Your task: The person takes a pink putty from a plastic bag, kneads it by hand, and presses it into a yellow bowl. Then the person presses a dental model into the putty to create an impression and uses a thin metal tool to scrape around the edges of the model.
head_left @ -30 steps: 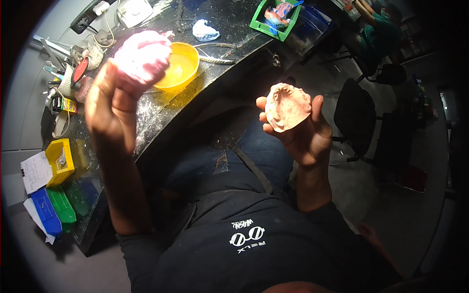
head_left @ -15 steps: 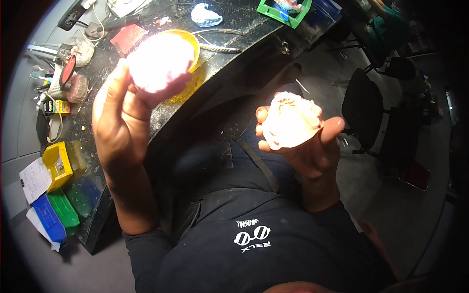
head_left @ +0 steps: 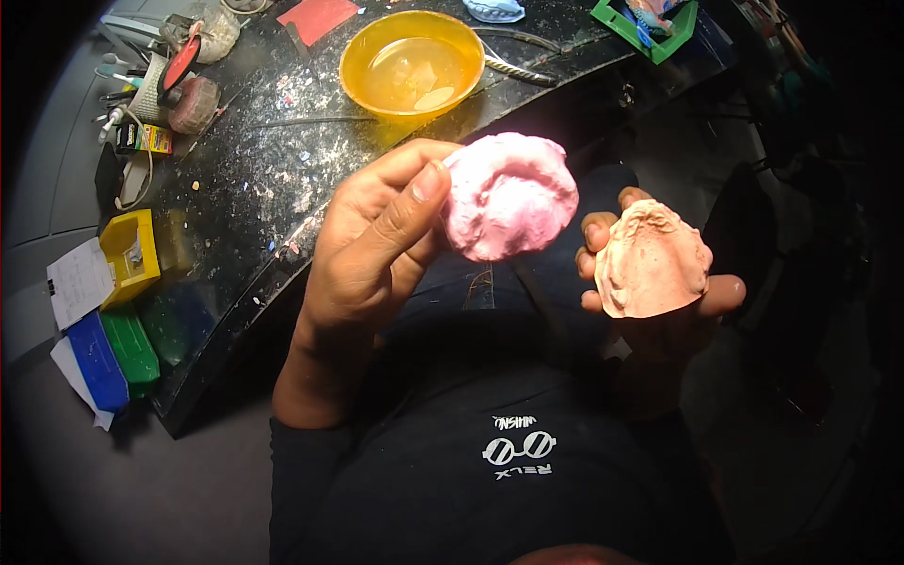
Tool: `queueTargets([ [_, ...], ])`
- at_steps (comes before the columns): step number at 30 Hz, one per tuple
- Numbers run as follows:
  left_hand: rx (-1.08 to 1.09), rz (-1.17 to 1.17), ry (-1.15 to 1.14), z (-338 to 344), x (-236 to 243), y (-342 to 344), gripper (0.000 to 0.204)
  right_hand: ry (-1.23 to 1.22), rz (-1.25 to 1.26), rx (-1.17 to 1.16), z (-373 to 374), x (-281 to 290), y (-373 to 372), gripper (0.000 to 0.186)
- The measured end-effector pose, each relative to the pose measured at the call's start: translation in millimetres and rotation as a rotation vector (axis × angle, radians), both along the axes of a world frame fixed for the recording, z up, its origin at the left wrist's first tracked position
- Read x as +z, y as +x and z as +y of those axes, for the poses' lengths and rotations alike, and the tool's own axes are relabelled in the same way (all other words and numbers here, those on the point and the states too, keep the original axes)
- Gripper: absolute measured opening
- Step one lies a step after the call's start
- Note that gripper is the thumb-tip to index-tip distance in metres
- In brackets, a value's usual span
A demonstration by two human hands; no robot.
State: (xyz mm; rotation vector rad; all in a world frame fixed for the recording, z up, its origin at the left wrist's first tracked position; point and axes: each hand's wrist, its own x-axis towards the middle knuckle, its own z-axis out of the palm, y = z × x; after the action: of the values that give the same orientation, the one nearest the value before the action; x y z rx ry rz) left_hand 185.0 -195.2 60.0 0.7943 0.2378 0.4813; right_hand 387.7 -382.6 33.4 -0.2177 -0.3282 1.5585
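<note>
Between thumb and fingers, my left hand (head_left: 377,231) pinches a pink dental impression (head_left: 511,198) by its left edge. A curved arch-shaped hollow runs across its lit face. To the right, my right hand (head_left: 673,330) cups a peach-coloured plaster dental cast (head_left: 653,264) from below, its ridged arch facing up. Some fingers curl over the cast's left side and the thumb shows at its right. A small gap separates the two pieces, and both hang above my lap, in front of the bench.
A yellow bowl of liquid (head_left: 411,66) stands on the black bench (head_left: 254,179), with a red sheet (head_left: 318,19) behind it. Beyond are a blue moulded piece (head_left: 493,9) and a green frame (head_left: 650,33). Yellow (head_left: 130,259), green (head_left: 130,350) and blue (head_left: 96,363) bins line the left end.
My left hand has brought the pink impression from over the bowl rightward and down, close to the cast. The bowl now shows fully. The view has shifted and the glare on both pieces is weaker.
</note>
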Motion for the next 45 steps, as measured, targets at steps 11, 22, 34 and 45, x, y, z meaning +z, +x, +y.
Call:
queueTargets([
  [11, 0.187, -0.166, 0.056, 17.5, 9.3, -14.2, 0.047, -0.039, -0.046, -0.049, 5.4, 2.9, -7.6, 0.108],
  [22, 0.335, 0.228, 0.77, 128.2, 24.4, 2.4, 0.03, -0.087, -0.227, -0.12, 5.3, 13.1, -5.6, 0.108],
  [34, 0.179, 0.481, 0.907, 133.4, 11.9, 31.0, 0.026, -0.086, -0.247, -0.099, 9.3, 11.8, -7.0, 0.105],
  [45, 0.096, 0.493, 0.886, 134.1, 1.6, 31.9, 0.029, 0.089, -0.056, -0.123, 13.3, -9.8, -4.0, 0.095],
])
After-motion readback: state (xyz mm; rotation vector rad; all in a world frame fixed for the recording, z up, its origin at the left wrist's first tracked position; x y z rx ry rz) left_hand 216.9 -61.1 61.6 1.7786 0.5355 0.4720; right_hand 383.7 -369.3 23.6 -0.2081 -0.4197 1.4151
